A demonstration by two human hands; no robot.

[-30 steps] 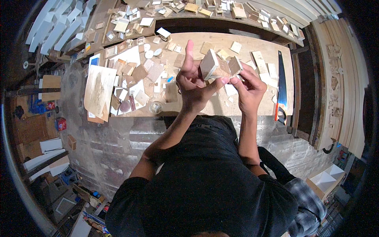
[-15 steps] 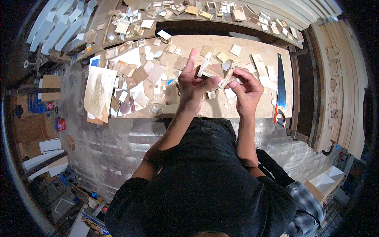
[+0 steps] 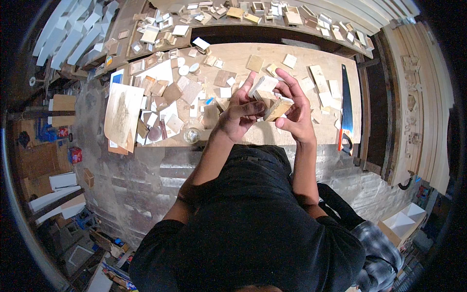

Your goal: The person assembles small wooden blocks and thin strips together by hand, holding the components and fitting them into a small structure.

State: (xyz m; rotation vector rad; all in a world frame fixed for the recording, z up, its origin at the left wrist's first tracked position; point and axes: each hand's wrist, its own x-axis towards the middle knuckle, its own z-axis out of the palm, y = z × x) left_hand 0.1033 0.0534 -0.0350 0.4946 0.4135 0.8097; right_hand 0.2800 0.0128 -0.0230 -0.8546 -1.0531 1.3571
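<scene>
Above the near half of the work table, both hands are at a small pale wooden assembly (image 3: 278, 110) made of joined flat pieces; its exact kind I cannot tell. My left hand (image 3: 238, 117) grips it from the left, thumb pressed against its inner side. My right hand (image 3: 300, 114) curves loosely round its right end, index finger stretched up and thumb by the lower edge. Below lie wooden offcuts and small blocks, among them a brown square (image 3: 225, 78). A round clear jar (image 3: 191, 135) stands at the table's near edge, left of my left forearm.
A handsaw (image 3: 346, 107) with an orange and black handle lies along the table's right side. Thin boards (image 3: 124, 114) overhang its left edge. Many small wooden boxes and blocks (image 3: 292, 16) fill the shelf behind. Long planks (image 3: 428, 112) are stacked at the right.
The wooden assembly has been turned, so its flat faces now show. My right hand has shifted left and its index finger has straightened upward; my left thumb has moved further onto the piece.
</scene>
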